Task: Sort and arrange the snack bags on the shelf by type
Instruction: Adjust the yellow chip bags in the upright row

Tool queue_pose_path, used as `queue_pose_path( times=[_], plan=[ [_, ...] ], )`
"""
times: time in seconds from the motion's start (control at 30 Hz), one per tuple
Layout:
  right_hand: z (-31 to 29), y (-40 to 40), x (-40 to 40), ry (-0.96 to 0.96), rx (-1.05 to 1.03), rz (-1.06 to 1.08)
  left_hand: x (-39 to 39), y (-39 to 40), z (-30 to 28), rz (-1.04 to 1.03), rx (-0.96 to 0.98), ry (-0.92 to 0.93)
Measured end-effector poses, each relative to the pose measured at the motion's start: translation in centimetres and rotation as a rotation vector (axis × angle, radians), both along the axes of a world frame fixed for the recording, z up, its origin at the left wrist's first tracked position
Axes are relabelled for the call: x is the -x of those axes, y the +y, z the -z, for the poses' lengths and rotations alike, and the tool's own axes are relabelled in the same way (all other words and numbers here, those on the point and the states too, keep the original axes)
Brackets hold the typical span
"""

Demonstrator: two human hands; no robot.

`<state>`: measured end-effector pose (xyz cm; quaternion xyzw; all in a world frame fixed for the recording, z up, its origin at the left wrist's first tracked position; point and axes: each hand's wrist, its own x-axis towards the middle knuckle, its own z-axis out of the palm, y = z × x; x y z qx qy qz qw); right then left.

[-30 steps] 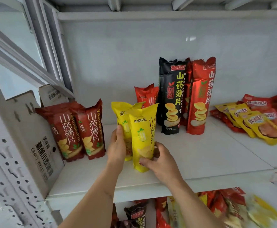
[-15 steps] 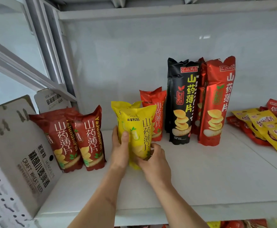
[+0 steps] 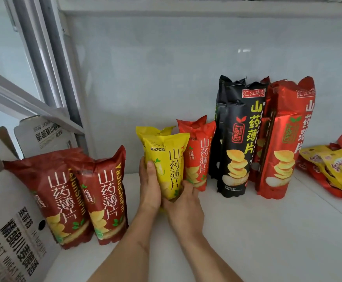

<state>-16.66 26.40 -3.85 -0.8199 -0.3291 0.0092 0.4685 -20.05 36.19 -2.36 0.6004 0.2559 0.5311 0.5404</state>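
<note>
Upright yellow bag (image 3: 167, 165) between fingers (image 3: 150, 169).

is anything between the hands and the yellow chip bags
Nothing visible. The left hand and the right hand already grip the front yellow chip bag from either side near its base; a second yellow bag stands right behind it, mostly hidden.

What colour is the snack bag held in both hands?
Yellow bag, with dark lettering; the head view, the only one, shows it.
</note>
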Motion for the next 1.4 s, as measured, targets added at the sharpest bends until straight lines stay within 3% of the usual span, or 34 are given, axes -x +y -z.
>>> queue_pose_path(
  times=[0.27, 1.0, 1.23, 1.4],
  plan=[
    [1.2, 0.8, -1.2, -0.036, -0.043, -0.111, -2.3, 4.0, 1.7, 0.036, 0.098, 0.024],
    [0.8, 3.3, -3.0, -0.102, 0.05, 0.002, -4.1, 5.1, 0.7, 0.073, 0.081, 0.048],
    [0.8, 2.4, -2.9, -0.091, 0.016, -0.036, -3.2, 4.3, 0.5, -0.013, 0.09, 0.157],
    [0.2, 0.1, -1.8, -0.173, 0.179, -0.023, 0.1, 0.9, -0.6, -0.029, 0.008, 0.322]
  ],
)
